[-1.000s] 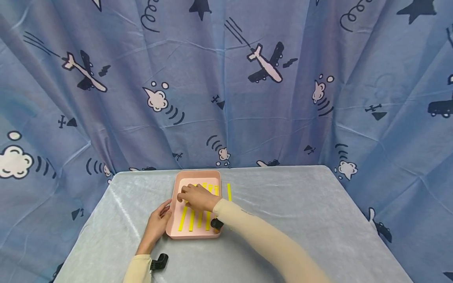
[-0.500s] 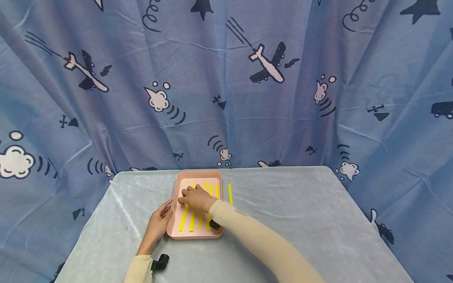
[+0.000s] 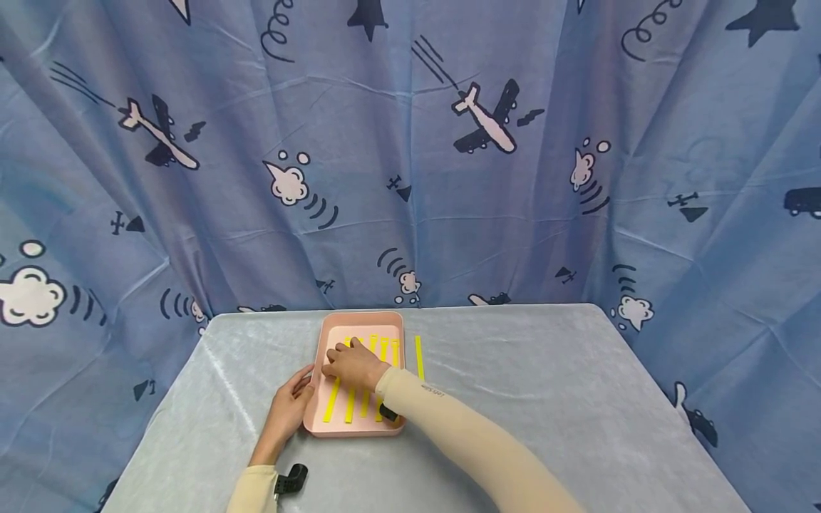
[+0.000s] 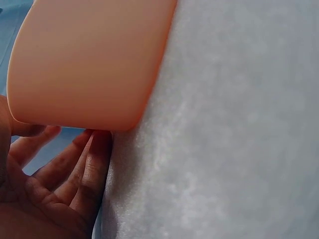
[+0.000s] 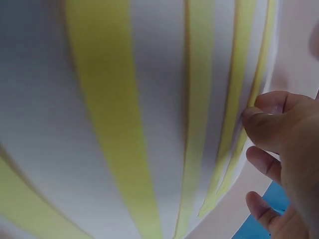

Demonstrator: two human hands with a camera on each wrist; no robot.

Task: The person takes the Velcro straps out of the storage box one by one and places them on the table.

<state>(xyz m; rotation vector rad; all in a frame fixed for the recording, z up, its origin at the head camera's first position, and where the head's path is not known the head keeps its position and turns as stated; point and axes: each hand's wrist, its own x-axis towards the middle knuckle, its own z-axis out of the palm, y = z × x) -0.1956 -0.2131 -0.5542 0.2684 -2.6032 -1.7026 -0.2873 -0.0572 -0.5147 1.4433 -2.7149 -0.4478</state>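
Step in hand: handling of a single strip at the tray, judged to be either lining it up or picking it up; the pictures do not settle which. The pink rectangular tray (image 3: 353,431) lies on the cloth-covered desk (image 3: 526,399), left of center in the lower half of the head view. Several yellow strips lie side by side in it, lengthwise; one loose yellow strip (image 3: 420,356) lies on the desk just beyond the tray's right edge.

The right hand (image 3: 353,365) reaches across the tray from the lower right. In the right wrist view, its thumb and index finger appear to pinch the outermost yellow strip (image 5: 233,166), at right of frame; the remaining fingers stand apart. The left hand (image 3: 288,406) touches the tray's left side with fingers extended, not clenched; the fingertips are partly hidden.

Next move, as judged: keep the pinch light, hold the tray steady with the left hand, and keep the adjacent strips undisturbed.
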